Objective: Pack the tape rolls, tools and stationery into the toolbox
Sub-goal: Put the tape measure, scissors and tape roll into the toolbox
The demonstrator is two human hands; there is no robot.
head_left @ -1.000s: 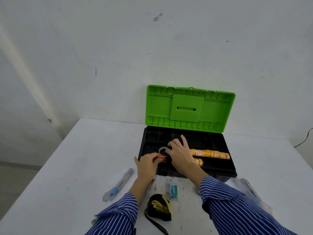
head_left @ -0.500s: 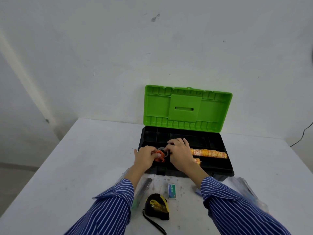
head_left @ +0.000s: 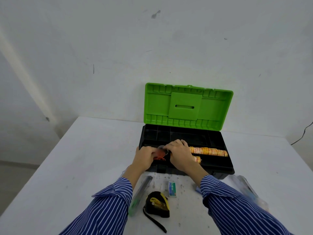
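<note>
**Small Items Go In First as Toolbox Packing Gets Under Way**

A person in a striped shirt works both hands close together over the front-left compartment of an open toolbox (head_left: 218, 165), its green lid (head_left: 188, 106) propped upright against the wall. The left hand (head_left: 144, 157) curls round a small orange item (head_left: 160, 154), too small to identify, while the right hand (head_left: 179, 154) pinches the rim of a clear ring-shaped piece (head_left: 160, 147), possibly a tape roll, directly above it. A long row of yellow-orange tape rolls (head_left: 208, 150) already lies in the tray's middle channel, with a shorter one (head_left: 196, 158) just in front.

The step appears to be seating these two small pieces in one compartment. Done well, that means lowering them fully below the divider walls before letting go, so neither rides up on an edge and fouls the lid later, and keeping the right wrist from nudging the tape row beside it.

Waiting on the white table (head_left: 76, 167) near the person are a black-and-yellow tape measure (head_left: 158, 205), a small staple box (head_left: 172, 189), a dark pen-like tool (head_left: 144, 185) and clear packets (head_left: 245, 185) at the right.
</note>
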